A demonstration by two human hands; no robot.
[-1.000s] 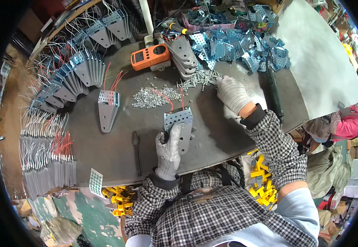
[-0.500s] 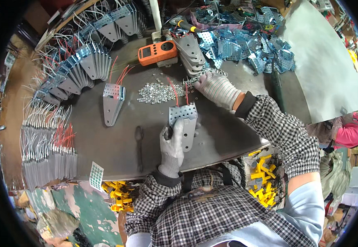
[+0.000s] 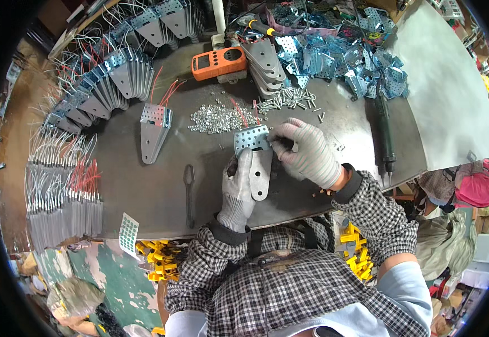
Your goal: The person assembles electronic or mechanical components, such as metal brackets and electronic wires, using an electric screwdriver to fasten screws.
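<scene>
Wearing a grey glove, my left hand (image 3: 237,191) grips a tapered grey metal plate (image 3: 260,178) topped by a shiny perforated bracket (image 3: 251,139), with red wires rising behind. My right hand (image 3: 309,153), in a striped white glove, is pinched beside the bracket's right edge; anything between its fingertips is too small to make out. Beyond the bracket lie a pile of small nuts (image 3: 213,119) and, to its right, a heap of screws (image 3: 289,99). Another plate with bracket and red wires (image 3: 154,135) lies to the left.
A dark wrench (image 3: 189,196) lies left of my left hand. An orange meter (image 3: 218,63) and stacked grey plates (image 3: 265,66) stand behind the nuts. A power screwdriver (image 3: 386,126) rests at right, near piled blue-tinted brackets (image 3: 323,59). Wired assemblies (image 3: 123,76) line the left side.
My right hand has come back from the screw heap to the bracket's right edge. The screws show now. My left hand keeps its hold on the plate.
</scene>
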